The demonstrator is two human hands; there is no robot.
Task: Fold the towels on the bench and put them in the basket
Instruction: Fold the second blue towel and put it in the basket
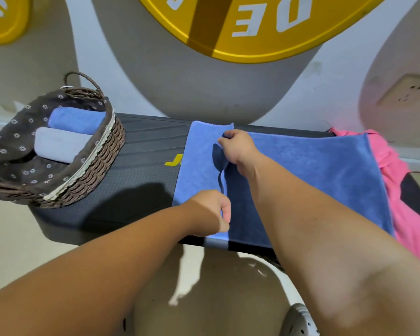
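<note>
A blue towel [308, 170] lies spread across the black bench [141, 170], with its right part folded over toward the left. My right hand [238, 147] pinches the folded edge near the far side of the bench. My left hand [211, 212] pinches the same edge near the front. The edge between them is slightly raised. A pink towel [403, 197] lies crumpled at the bench's right end, partly under the blue one. The woven basket [100, 166] stands on the left end and holds a rolled blue towel [75, 120] and a rolled pale grey towel [58, 144].
Large yellow weight plates [240, 27] hang above, behind the bench. The wall [337, 81] with a socket [407, 93] runs just beyond. Bare bench surface lies between basket and blue towel. A grey shoe [301, 321] shows on the floor at the bottom.
</note>
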